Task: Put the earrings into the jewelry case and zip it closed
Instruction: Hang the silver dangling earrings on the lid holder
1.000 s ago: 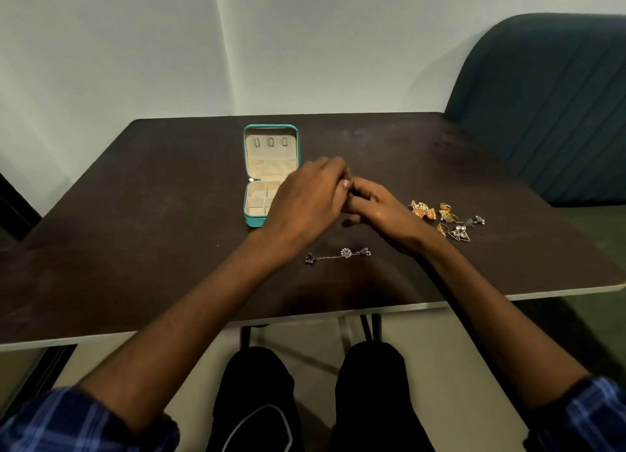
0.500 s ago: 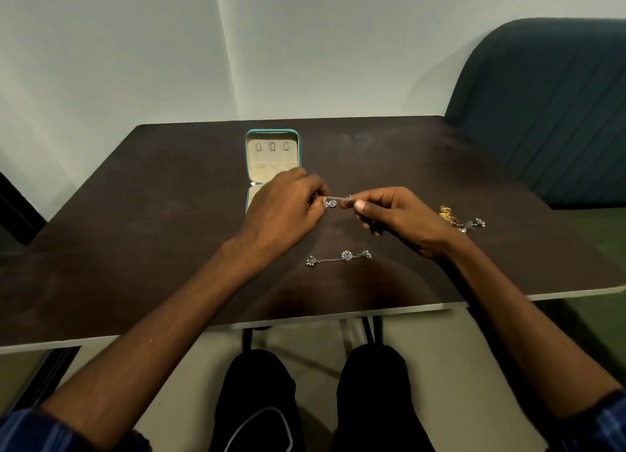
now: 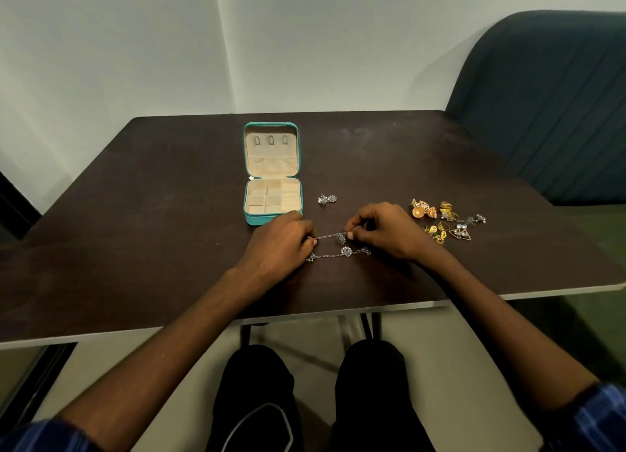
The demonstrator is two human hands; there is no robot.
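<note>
A teal jewelry case lies open on the dark table, its cream lid up and cream compartments showing. My left hand and my right hand each pinch one end of a long silver chain earring, stretched between them just above the table. A matching chain earring lies right below it. A small silver pair sits right of the case. A pile of gold earrings and silver ones lies beside my right hand.
A dark green upholstered seat stands at the table's right side. A pale wall rises behind the table. My knees in dark trousers show under the near edge.
Both hands have come nearer to me, away from the case, and moved apart, drawing the chain earring out straight between them. The case and the small silver pair are now uncovered.
</note>
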